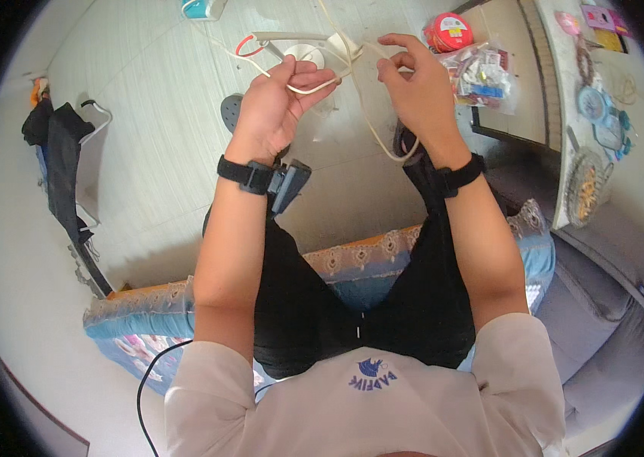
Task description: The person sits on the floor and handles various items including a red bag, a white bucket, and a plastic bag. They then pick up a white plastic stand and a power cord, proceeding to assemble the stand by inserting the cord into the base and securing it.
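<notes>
Find the cream cord [353, 68] near the top of the view, held up between both hands above the pale floor [162, 99], crossing over itself in several loops beside a white block [339, 46]. Hard to tell whether truly knotted or merely crossed. Judging by those crossings, probably best to work one loop at a time: cradle the bundle from below, pick out a single strand, trace it back to the crossing, then ease it through without a hard tug. Leave slack in the long loop hanging toward the right knee, so as not to snag it there. Keep the red loop [244, 46], beyond the left fingertips, out of any pull.

At the left hand [272, 103]: palm turned up, below and left of the crossing, fingers half-curled and slightly spread, with cord running across them; apparently more a loose cradle than a tight grip. At the right hand [425, 91]: back turned up, just right of the crossing, thumb and forefinger curved toward the cord with a modest gap between; cannot tell whether lightly holding a strand or only close to one.

Farther back, both forearms reaching forward over the black trousers [291, 320], nearly parallel, with a black strap [244, 175] around the left wrist and a similar one around the right. Beyond the right hand, a red tub [450, 32] and a clear bag [482, 76] of small items: best to swing wide of both.
</notes>
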Available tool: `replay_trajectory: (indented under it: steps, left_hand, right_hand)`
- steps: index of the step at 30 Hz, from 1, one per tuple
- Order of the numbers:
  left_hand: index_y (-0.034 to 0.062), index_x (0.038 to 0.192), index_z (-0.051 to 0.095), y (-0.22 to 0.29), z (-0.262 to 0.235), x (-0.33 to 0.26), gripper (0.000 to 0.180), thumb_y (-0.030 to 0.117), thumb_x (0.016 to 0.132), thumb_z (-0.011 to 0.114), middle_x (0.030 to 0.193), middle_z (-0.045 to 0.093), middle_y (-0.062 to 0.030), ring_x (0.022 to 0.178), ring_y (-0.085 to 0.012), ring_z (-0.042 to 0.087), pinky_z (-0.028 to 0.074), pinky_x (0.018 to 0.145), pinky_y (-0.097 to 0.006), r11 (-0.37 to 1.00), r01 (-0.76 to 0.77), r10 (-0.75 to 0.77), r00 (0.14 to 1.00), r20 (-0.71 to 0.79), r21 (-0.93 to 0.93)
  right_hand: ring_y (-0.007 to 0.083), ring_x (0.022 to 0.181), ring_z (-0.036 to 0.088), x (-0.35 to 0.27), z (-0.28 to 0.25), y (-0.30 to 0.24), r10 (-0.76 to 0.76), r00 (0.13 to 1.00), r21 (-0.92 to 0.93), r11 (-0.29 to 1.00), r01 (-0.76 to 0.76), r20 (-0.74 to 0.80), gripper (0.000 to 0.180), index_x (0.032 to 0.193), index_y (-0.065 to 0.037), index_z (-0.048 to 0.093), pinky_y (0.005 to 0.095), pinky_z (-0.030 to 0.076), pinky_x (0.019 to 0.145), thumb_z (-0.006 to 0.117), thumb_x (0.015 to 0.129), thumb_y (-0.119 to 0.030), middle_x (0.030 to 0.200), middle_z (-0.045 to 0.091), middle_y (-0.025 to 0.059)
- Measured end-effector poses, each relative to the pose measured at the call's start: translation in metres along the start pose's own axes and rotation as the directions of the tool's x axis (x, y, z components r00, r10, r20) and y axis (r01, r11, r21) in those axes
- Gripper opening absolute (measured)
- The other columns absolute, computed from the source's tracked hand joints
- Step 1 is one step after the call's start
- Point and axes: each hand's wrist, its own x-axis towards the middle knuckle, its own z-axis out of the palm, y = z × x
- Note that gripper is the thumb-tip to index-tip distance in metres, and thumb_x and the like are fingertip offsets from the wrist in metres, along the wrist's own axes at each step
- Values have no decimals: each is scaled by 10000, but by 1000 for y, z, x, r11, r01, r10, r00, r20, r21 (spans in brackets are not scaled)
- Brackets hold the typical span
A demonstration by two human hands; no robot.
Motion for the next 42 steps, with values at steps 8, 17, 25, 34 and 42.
replay_trajectory:
  steps: [8, 17, 25, 34, 42]
  left_hand:
    - [-122, 1075, 567, -9, 14, 39, 353, 197, 1056, 418, 1072, 666, -255, 1026, -308, 674, 564, 957, -377, 995, -104, 104, 994, -23, -4]
    - [-75, 1106, 630, -23, 38, 45, 233, 112, 1017, 522, 1094, 688, -175, 1031, -215, 668, 543, 937, -316, 945, -316, 312, 948, 57, 81]
    - [-29, 1102, 665, -32, 42, 42, 220, -3, 884, 673, 1010, 716, -96, 939, -130, 670, 531, 820, -237, 876, -433, 430, 901, 66, 211]
    - [-13, 1069, 690, -31, 43, 40, 209, 43, 869, 715, 893, 711, -60, 787, -89, 642, 511, 690, -210, 833, -410, 419, 906, 62, 372]
    - [-18, 1062, 688, -25, 34, 40, 220, 52, 856, 723, 848, 700, -48, 758, -75, 631, 508, 656, -205, 835, -330, 328, 941, 83, 440]
  right_hand:
    - [242, 637, 636, 24, 22, 29, -214, 969, -128, 965, 230, 124, 205, 1022, -42, 680, 356, 494, 608, 670, 853, -159, 781, 672, 139]
    - [164, 590, 564, 35, 24, 27, 31, 999, 42, 999, -30, -38, 210, 905, -12, 714, 293, 454, 568, 734, 854, -214, 742, 679, 117]
    - [111, 649, 610, 32, 31, 31, 16, 999, 205, 979, -6, -48, 161, 1000, -11, 683, 268, 478, 601, 683, 902, -138, 797, 688, 82]
    - [98, 676, 625, 34, 24, 17, 88, 992, 219, 970, -107, 95, 171, 1028, -3, 668, 246, 487, 620, 631, 948, -150, 770, 675, 65]
    - [79, 615, 545, 35, 23, 25, 99, 974, 290, 944, -157, 206, 195, 1016, -17, 661, 243, 442, 566, 621, 957, -199, 711, 622, 21]
